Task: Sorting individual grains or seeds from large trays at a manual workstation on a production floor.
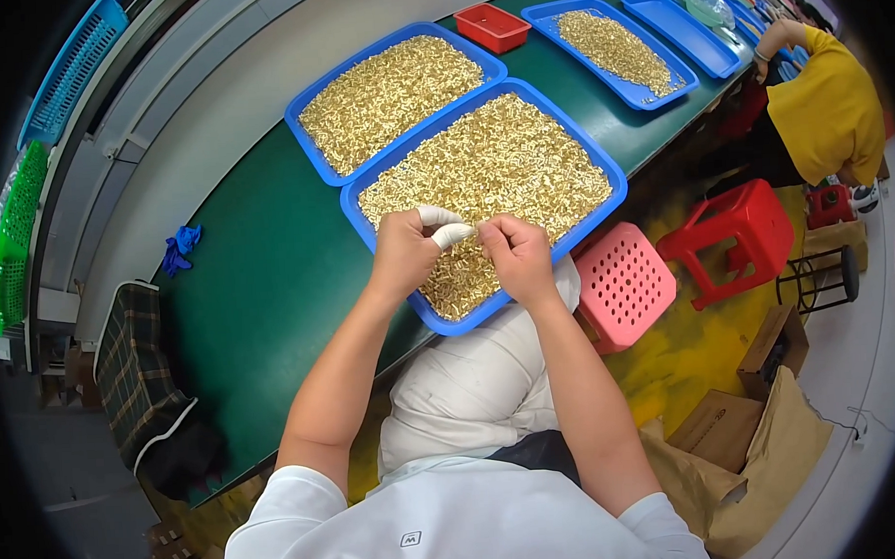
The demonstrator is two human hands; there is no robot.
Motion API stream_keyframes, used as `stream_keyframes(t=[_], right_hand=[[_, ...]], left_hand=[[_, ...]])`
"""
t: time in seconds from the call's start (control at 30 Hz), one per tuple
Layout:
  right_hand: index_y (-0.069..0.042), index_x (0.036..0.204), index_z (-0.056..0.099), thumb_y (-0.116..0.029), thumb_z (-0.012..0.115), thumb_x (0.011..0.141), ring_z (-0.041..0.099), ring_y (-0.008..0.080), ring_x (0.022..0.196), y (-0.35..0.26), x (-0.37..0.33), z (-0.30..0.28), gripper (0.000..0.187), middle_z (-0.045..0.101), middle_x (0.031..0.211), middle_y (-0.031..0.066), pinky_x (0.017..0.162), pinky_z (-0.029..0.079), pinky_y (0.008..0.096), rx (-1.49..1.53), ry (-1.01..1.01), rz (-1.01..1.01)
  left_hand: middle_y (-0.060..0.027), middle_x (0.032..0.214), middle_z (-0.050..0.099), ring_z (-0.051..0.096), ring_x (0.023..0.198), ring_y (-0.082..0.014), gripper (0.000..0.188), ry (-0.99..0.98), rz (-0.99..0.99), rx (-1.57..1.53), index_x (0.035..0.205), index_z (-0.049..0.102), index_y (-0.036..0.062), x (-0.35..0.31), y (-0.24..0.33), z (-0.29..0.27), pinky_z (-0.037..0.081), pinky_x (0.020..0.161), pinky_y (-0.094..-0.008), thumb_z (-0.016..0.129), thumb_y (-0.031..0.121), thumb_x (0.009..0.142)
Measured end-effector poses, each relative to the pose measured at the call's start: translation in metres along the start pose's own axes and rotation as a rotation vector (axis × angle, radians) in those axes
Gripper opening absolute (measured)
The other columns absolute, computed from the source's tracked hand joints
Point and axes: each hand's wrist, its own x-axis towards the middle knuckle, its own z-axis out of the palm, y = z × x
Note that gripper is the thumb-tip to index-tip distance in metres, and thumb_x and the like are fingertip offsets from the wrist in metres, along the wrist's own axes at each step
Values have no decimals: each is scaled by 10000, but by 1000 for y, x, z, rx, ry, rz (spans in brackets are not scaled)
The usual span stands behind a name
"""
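The left hand [403,249], with white finger covers [453,235], and the right hand [521,258] are almost fingertip to fingertip over the near blue tray [611,172], which holds a heap of small brass-coloured pieces [492,163] at the edge of the green bench [249,308]. A light pinch, kept low over the heap, would suit them best, I reckon. Whether either hand is closed on one I can't tell from here. The loose pieces point every way; the tray's long axis runs away to the right

A pink perforated stool [625,275] is positioned beside a red stool [765,224]. A blue glove [178,251] is laid on the green tabletop [259,298].
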Motion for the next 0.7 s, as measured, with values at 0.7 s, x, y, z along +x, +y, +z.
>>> stream_keyframes(t=[0.7], right_hand=[[-25, 749, 610, -219, 580, 1009, 434, 32, 552, -7, 6, 0, 326, 546, 634, -20, 497, 323, 212, 161, 110, 179]], left_hand=[[-111, 876, 705, 680, 755, -209, 209, 246, 176, 246, 1057, 722, 42, -8, -33, -4, 529, 680, -306, 718, 168, 891]])
